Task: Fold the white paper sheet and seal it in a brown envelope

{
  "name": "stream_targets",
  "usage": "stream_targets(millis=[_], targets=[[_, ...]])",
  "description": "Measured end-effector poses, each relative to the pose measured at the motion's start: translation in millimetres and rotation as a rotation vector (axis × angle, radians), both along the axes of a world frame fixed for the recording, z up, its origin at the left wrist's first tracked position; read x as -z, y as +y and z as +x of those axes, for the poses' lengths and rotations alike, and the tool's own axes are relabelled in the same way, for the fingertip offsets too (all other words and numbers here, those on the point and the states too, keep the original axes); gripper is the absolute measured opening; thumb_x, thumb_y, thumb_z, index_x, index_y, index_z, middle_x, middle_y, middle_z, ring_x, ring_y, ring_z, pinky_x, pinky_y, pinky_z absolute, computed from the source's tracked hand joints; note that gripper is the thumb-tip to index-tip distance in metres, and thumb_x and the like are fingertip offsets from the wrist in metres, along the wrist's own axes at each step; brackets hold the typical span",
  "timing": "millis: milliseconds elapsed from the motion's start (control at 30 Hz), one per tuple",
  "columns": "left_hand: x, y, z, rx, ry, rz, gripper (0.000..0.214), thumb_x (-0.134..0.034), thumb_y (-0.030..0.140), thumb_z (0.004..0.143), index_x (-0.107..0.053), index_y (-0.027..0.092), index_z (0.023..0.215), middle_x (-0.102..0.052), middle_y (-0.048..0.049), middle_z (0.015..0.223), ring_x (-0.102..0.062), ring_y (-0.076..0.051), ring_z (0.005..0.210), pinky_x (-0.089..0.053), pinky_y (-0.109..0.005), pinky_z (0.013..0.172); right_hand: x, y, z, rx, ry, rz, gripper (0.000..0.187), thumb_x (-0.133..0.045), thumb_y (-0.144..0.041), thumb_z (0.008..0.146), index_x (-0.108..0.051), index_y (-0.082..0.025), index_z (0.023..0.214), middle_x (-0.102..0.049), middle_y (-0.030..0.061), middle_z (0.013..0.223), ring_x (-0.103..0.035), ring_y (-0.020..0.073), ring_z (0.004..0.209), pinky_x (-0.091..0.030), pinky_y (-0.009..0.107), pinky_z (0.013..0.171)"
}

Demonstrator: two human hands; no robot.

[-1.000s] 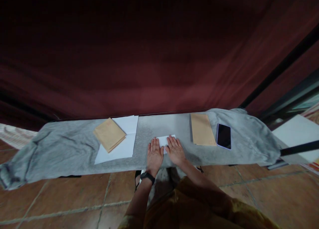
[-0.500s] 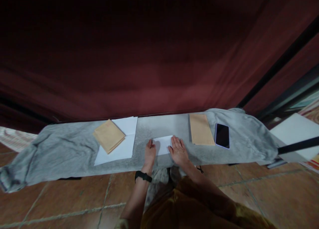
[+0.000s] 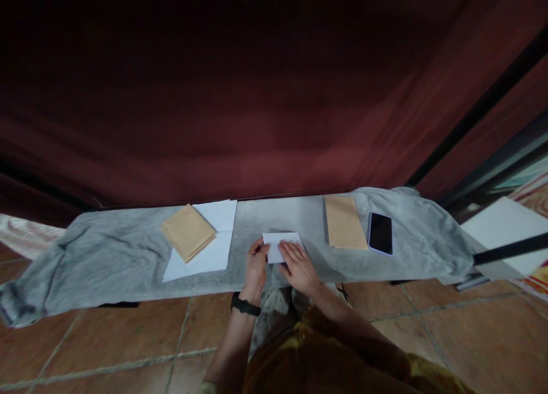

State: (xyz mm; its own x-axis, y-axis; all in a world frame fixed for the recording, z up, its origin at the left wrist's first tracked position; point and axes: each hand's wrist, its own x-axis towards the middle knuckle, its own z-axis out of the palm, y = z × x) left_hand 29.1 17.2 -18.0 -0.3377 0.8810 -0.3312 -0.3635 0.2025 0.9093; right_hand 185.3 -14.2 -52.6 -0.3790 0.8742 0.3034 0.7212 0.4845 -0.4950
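A long narrow table [image 3: 278, 214] is draped with a grey cloth [image 3: 107, 251] that hangs off its left end. Left of the middle, a white sheet [image 3: 214, 251] lies reaching from the back edge towards the front, and a tan stack [image 3: 187, 232] of folded paper rests askew on its left part.

At the middle of the front edge, the left hand [image 3: 256, 264], with a black wristband [image 3: 245, 305] on its wrist, has its grip closed on the left edge of a folded white paper [image 3: 278, 241], thumb on top. The paper lies on the cloth. The right hand [image 3: 298, 266] rests on the paper's near right part, its grip released and its fingers flat and spread.

Right of the hands, a tan envelope [image 3: 345, 221] lies lengthwise from the back edge. A dark phone [image 3: 381, 233] lies just beside it, screen up.
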Motion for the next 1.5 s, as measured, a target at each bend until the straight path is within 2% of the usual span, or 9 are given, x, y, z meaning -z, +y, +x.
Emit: stream_targets(millis=[167,300,400,567,700,1000,1167,1333,1500], targets=[[-6.6,-9,4,0.022,-0.175,-0.029,0.039,-0.077,0.044,0.075,-0.067,0.018,0.102,-0.072,-0.0052,0.092,-0.068,-0.017,0.082,-0.055,-0.028,0.071,-19.3,15,-11,0.168,0.575,-0.231,0.045,-0.035,-0.036,0.104,-0.061,-0.022,0.138,-0.068,0.0083,0.136,-0.062,0.0233,0.124,-0.047,0.041,0.109],[6.6,-19,11,0.060,-0.190,-0.106,0.050,-0.080,0.032,0.075,-0.059,0.021,0.120,-0.073,-0.0051,0.097,-0.069,-0.017,0.084,-0.055,-0.029,0.073,-19.3,22,-20,0.275,1.090,-0.522,0.054,-0.047,-0.063,0.095,-0.071,-0.019,0.116,-0.078,0.0073,0.099,-0.071,0.0251,0.089,-0.057,0.037,0.080],[18.4,-22,12,0.074,-0.162,-0.089,0.064,-0.079,0.021,0.072,-0.054,0.019,0.131,-0.071,-0.0023,0.090,-0.068,-0.016,0.078,-0.053,-0.027,0.070,-10.6,20,-22,0.287,1.203,-0.600,0.053,-0.060,-0.065,0.086,-0.071,-0.019,0.108,-0.077,0.0057,0.088,-0.069,0.0235,0.079,-0.056,0.034,0.073],[35.1,-12,-10,0.046,0.143,-0.051,0.076,-0.069,0.011,0.069,-0.048,0.018,0.142,-0.065,0.0045,0.078,-0.061,-0.012,0.064,-0.049,-0.023,0.062,8.9,23,0,0.416,1.074,-0.494,0.052,-0.059,-0.053,0.084,-0.065,-0.020,0.123,-0.074,0.0056,0.096,-0.068,0.0230,0.082,-0.057,0.035,0.072],[44.6,1,-29,0.202,0.479,0.029,0.068,-0.060,0.008,0.068,-0.057,0.018,0.135,-0.065,0.0049,0.075,-0.061,-0.013,0.065,-0.052,-0.025,0.066,22.2,22,17,0.497,0.690,-0.378,0.050,-0.049,-0.038,0.091,-0.059,-0.021,0.136,-0.074,0.0055,0.098,-0.068,0.0222,0.083,-0.058,0.036,0.078],[42.9,-8,-16,0.280,1.200,0.114,0.049,-0.048,0.004,0.083,-0.065,0.013,0.128,-0.064,-0.0164,0.127,-0.065,-0.026,0.115,-0.052,-0.043,0.104,21.8,3,20,0.393,-0.074,-0.106,0.039,-0.050,-0.018,0.095,-0.065,-0.016,0.131,-0.070,0.0133,0.116,-0.065,0.0250,0.106,-0.051,0.035,0.096],[46.2,-23,9,0.357,1.508,0.224,0.047,-0.040,0.014,0.096,-0.055,0.013,0.140,-0.047,-0.0193,0.154,-0.046,-0.031,0.141,-0.042,-0.051,0.115,22.1,1,18,0.388,-0.159,0.005,0.040,-0.049,-0.019,0.097,-0.062,-0.015,0.135,-0.062,0.0164,0.136,-0.056,0.0296,0.124,-0.045,0.045,0.106],[59.7,-31,34,0.634,1.581,0.319,0.061,-0.038,0.016,0.096,-0.034,0.014,0.157,-0.039,-0.0169,0.162,-0.028,-0.028,0.154,-0.027,-0.054,0.125,28.3,5,1,0.208,-0.080,0.007,0.046,-0.033,-0.028,0.106,-0.056,-0.012,0.143,-0.054,0.0146,0.151,-0.047,0.0245,0.141,-0.036,0.044,0.118],[61.9,-30,37,0.679,1.623,0.280,0.071,-0.037,0.014,0.094,-0.019,0.012,0.162,-0.029,-0.0172,0.166,-0.020,-0.028,0.156,-0.022,-0.053,0.127,31.6,10,-6,0.136,-0.090,-0.018,0.053,-0.027,-0.032,0.108,-0.045,-0.012,0.153,-0.047,0.0142,0.157,-0.040,0.0235,0.148,-0.033,0.047,0.121]])
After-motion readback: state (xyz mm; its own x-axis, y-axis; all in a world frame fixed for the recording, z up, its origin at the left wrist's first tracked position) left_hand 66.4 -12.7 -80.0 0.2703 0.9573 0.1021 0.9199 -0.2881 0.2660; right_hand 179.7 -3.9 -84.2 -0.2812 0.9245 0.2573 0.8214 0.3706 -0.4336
